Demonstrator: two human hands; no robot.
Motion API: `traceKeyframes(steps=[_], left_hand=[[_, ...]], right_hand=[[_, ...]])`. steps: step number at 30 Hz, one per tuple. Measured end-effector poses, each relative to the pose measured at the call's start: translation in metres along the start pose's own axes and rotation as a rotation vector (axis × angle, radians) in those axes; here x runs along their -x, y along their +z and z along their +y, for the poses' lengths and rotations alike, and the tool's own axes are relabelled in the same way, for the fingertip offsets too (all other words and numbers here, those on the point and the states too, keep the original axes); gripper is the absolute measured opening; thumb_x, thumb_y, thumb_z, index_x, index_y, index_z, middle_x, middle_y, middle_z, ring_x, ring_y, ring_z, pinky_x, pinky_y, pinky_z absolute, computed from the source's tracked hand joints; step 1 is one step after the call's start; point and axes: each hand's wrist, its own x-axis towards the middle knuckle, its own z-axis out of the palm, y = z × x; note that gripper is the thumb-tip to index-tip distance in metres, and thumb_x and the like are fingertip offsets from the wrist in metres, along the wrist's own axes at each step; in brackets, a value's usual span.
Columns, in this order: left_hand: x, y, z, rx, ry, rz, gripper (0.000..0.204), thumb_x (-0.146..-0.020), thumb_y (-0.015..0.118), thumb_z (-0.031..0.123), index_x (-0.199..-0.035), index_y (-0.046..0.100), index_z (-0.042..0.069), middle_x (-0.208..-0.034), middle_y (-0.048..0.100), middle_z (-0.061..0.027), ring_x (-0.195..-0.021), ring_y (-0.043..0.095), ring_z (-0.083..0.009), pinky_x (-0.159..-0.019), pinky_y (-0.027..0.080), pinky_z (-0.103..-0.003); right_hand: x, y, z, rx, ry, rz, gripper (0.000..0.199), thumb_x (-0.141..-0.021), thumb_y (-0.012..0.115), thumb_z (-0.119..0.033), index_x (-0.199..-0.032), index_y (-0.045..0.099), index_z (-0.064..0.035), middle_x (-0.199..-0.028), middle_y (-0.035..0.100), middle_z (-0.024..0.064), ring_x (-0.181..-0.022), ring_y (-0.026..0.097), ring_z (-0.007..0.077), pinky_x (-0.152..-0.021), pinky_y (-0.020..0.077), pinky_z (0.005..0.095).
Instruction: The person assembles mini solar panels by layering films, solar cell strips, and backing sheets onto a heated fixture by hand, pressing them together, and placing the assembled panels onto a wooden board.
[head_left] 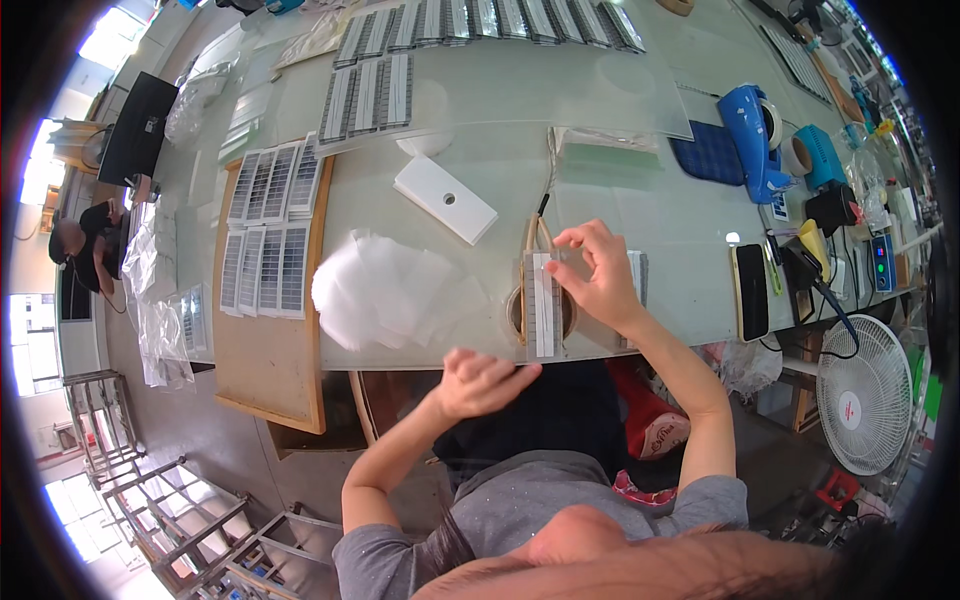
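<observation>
A narrow gridded grey panel (543, 305) with a pale strip down its middle lies at the table's front edge, over a round dark-rimmed piece (569, 311) that it partly hides. My right hand (602, 278) hovers at the panel's upper right side, thumb and forefinger curved and apart, with nothing visible between them. Off the table's edge, left of the panel's lower end, is my left hand (483, 384). Its fingers are curled in and one digit points toward the panel; whatever they may hold is hidden. Another gridded panel (637, 290) lies partly behind my right wrist.
Left of me are a heap of thin white sheets (385, 290), a white box with a hole (445, 198) and a wooden tray (265, 345) of gridded panels. A blue tape dispenser (748, 135), a phone (750, 292) and a fan (864, 395) stand rightward. Someone (88, 245) sits far left.
</observation>
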Motion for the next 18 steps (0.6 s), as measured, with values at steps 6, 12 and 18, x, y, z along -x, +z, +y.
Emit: traceKeyframes(steps=[6, 12, 18], left_hand=[[-0.087, 0.019, -0.085, -0.042, -0.642, -0.123, 0.029, -0.071, 0.084, 0.020, -0.094, 0.068, 0.013, -0.123, 0.057, -0.0040, -0.117, 0.047, -0.0323, -0.097, 0.036, -0.047], [-0.089, 0.029, -0.115, 0.057, -0.839, -0.333, 0.031, -0.070, 0.085, 0.021, -0.092, 0.068, 0.009, -0.126, 0.059, -0.0071, -0.119, 0.048, -0.0345, -0.100, 0.037, -0.046], [-0.091, 0.007, -0.139, 0.512, -0.983, -0.341, 0.027, -0.075, 0.081, 0.019, -0.098, 0.075, 0.006, -0.133, 0.061, -0.0125, -0.113, 0.059, -0.0267, -0.095, 0.046, -0.037]], right_hand=[[0.002, -0.001, -0.007, -0.042, -0.004, -0.003, 0.024, -0.081, 0.079, -0.024, -0.099, 0.065, -0.0139, -0.090, 0.056, -0.0014, -0.071, 0.047, 0.0138, -0.075, 0.0340, 0.0315], [0.007, -0.007, -0.004, 0.000, -0.020, 0.057, 0.023, -0.081, 0.078, -0.020, -0.098, 0.064, -0.0109, -0.088, 0.053, -0.0005, -0.065, 0.039, 0.0122, -0.073, 0.0341, 0.0290], [0.003, -0.010, -0.002, -0.060, -0.002, 0.021, 0.022, -0.082, 0.078, -0.021, -0.097, 0.065, -0.0106, -0.090, 0.053, -0.0006, -0.059, 0.035, 0.0111, -0.065, 0.0331, 0.0272]])
